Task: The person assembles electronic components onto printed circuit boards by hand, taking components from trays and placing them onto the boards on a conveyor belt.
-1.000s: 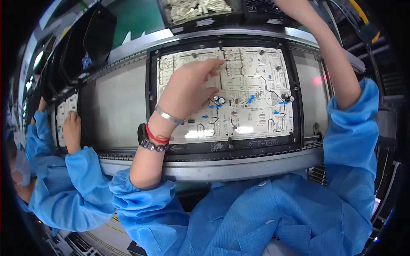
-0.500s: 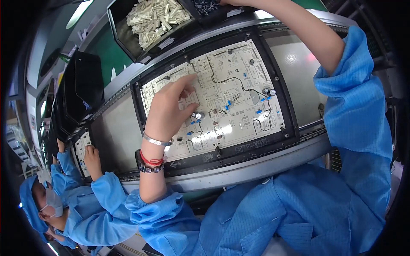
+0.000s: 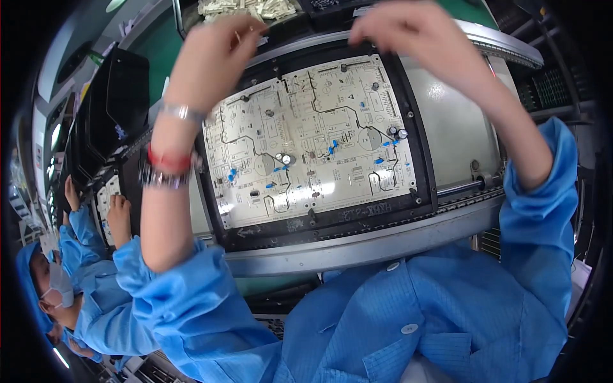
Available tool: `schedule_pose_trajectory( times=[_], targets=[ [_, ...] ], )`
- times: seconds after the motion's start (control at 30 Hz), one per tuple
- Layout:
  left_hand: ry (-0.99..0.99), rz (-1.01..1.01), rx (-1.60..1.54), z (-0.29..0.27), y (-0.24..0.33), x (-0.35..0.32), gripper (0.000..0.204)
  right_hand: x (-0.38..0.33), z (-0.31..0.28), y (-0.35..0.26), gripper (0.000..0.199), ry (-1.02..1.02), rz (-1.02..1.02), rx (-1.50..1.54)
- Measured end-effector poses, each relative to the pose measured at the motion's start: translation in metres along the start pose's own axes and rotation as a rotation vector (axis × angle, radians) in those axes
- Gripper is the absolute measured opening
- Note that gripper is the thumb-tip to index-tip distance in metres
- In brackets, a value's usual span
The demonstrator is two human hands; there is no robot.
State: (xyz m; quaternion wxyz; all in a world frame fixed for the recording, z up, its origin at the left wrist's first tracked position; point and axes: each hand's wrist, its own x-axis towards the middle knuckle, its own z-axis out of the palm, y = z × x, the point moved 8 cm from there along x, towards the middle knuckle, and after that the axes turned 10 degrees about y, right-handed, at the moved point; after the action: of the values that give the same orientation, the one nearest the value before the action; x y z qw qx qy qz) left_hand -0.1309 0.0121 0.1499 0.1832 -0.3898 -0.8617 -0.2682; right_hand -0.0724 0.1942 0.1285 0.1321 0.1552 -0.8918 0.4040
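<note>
A white circuit board (image 3: 332,169) lies in a black frame (image 3: 429,172) on the conveyor, dotted with blue parts and round capacitors. Over its far left corner is my left hand (image 3: 207,67), close to a bin of white connectors (image 3: 246,9). Its fingers are curled inward, with small pale bits at the fingertips that I cannot make out. My right hand (image 3: 408,30) is above the frame's far edge, near a bin of small dark parts (image 3: 322,5). Motion blurs its fingers, which look bent together; whatever they hold is hidden.
A metal rail (image 3: 357,241) runs along the near side of the conveyor. Black bins (image 3: 118,96) stand at the left. Beyond them a co-worker's hand (image 3: 119,217) rests on another white board (image 3: 105,207).
My left hand has risen from over the board toward the connector bin. My right hand has come back from the dark parts bin toward the board's far edge.
</note>
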Motion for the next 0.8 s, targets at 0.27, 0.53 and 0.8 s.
schedule_pose_trajectory(
  times=[0.27, 0.53, 0.8],
  targets=[
    [-0.168, -0.075, 0.316, 0.045, -0.066, 0.038, 0.022, -0.079, 0.069, -0.034, 0.016, -0.304, -0.109, 0.163],
    [-0.112, -0.107, 0.238, 0.043, -0.068, 0.039, 0.016, -0.101, 0.081, -0.048, 0.016, -0.151, -0.329, 0.009],
    [0.209, -0.242, -0.091, 0.013, -0.058, 0.033, 0.019, -0.102, 0.079, -0.044, 0.012, -0.108, -0.297, 0.001]
  ],
)
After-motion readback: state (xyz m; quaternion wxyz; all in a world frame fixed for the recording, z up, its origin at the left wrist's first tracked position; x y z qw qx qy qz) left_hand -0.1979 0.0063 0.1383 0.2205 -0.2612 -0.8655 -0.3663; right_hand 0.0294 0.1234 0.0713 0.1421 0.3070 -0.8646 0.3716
